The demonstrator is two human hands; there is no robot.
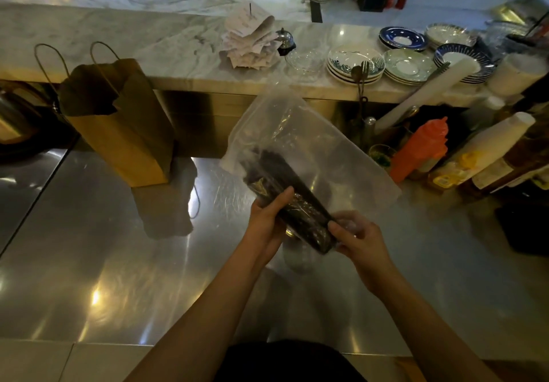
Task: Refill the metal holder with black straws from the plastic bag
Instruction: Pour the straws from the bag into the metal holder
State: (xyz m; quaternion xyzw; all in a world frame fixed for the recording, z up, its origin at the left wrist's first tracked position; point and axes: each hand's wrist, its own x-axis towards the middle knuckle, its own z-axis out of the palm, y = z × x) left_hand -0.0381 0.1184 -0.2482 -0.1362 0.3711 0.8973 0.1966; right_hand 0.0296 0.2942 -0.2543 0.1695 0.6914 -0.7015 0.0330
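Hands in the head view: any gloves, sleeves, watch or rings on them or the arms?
No gloves on the left hand or right hand. Both forearms are bare down to the frame edge: no sleeves, watch or bands. Rings: too dim to tell. A dark garment shows between the forearms.

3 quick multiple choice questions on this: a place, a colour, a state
1. The paper bag stands: A) on the counter, left of the plastic bag B) on the floor C) on a chair
2. The squeeze bottle nearest the plastic bag is: A) green B) orange C) blue
3. The straws are: A) loose on the counter B) in a cup C) inside the plastic bag
Answers: 1 A, it stands on steel at left; 2 B, orange body; 3 C, left hand and right hand grip them through the bag.
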